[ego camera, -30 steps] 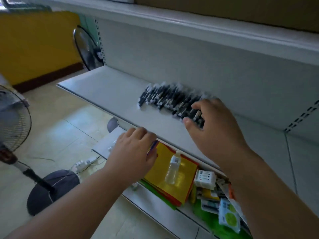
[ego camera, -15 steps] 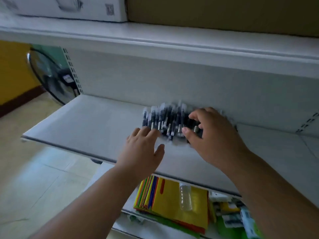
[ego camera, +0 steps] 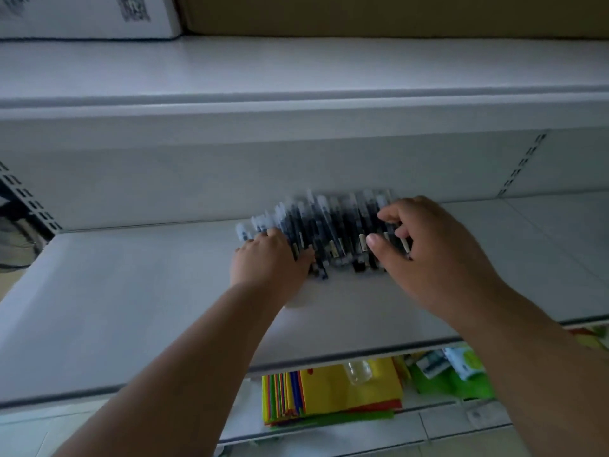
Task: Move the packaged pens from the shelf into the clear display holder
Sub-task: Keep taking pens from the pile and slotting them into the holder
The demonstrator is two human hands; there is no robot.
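A loose row of packaged pens (ego camera: 333,225), dark barrels in clear sleeves, lies at the back of the white middle shelf (ego camera: 148,291) against the rear panel. My left hand (ego camera: 268,262) is pressed on the left end of the row with its fingers curled over the pens. At the right end, my right hand (ego camera: 431,255) has several pens between thumb and fingers. Motion blur smears the pens. No clear display holder is in view.
The shelf above carries a white box (ego camera: 85,14) and a brown carton (ego camera: 395,14). The lower shelf holds yellow folders (ego camera: 346,394), a small clear bottle (ego camera: 357,371) and green packets (ego camera: 461,364). A fan (ego camera: 16,232) shows at the left edge.
The view has tilted up and closer to the shelf. My left hand rose from the lower shelf onto the left end of the pens. My right hand closed further around the right end.
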